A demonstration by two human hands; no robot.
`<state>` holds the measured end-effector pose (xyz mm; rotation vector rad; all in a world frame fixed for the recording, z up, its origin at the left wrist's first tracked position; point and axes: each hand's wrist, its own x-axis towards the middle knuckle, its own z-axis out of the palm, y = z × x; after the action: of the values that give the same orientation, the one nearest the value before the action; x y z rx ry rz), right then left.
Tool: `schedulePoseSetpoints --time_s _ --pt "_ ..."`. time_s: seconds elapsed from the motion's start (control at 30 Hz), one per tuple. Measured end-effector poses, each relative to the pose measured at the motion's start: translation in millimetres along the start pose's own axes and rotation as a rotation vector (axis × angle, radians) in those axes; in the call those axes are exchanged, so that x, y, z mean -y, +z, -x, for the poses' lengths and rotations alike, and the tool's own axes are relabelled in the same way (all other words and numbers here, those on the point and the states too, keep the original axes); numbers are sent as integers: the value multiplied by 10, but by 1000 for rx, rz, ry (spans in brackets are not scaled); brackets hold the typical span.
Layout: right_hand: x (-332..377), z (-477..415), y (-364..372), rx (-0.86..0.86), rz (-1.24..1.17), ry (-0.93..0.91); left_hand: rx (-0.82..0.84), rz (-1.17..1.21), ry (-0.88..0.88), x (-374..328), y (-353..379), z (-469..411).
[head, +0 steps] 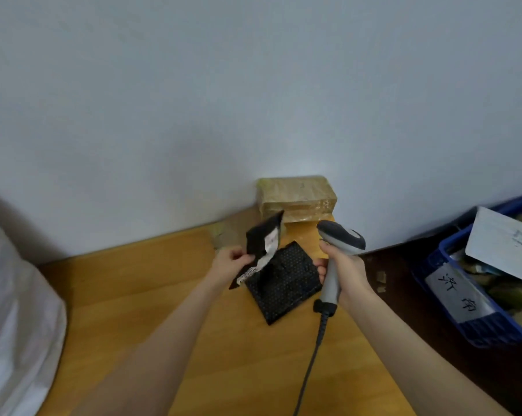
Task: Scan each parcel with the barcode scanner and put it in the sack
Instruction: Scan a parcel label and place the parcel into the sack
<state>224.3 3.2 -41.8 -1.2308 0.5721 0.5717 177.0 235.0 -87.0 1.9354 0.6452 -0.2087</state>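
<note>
My left hand [231,261] grips a flat black parcel [262,235] by its lower edge and holds it up above the wooden table [133,295]. A white label on the parcel hangs down crumpled. My right hand [342,267] is wrapped round the handle of a grey barcode scanner [337,240], whose head is level with the parcel, just right of it. Its cable runs down toward me. A second black parcel [283,283] with a dotted pattern lies flat on the table between my hands. The white sack [16,319] bulges at the far left.
A brown taped box [297,198] stands against the wall behind the parcels. A blue crate [451,265] with a handwritten label and several packages, a white one on top, sits at the right on dark floor. The wall closes off the table's far side.
</note>
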Motion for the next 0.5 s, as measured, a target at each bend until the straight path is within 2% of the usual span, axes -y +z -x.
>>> schedulePoseSetpoints --time_s 0.07,0.17,0.3,0.4,0.5 --pt "49 130 203 57 -2 -32 -57 296 -88 -158 -333 130" --pt "55 339 545 135 11 -88 -39 560 -121 -281 -729 355" --pt "9 586 936 182 49 -113 141 687 -99 -317 -1128 644" --pt "-80 794 1233 224 124 -135 71 718 -79 -331 -1412 849" --pt "-178 956 1469 193 150 -183 -29 686 -7 -286 -1618 1022"
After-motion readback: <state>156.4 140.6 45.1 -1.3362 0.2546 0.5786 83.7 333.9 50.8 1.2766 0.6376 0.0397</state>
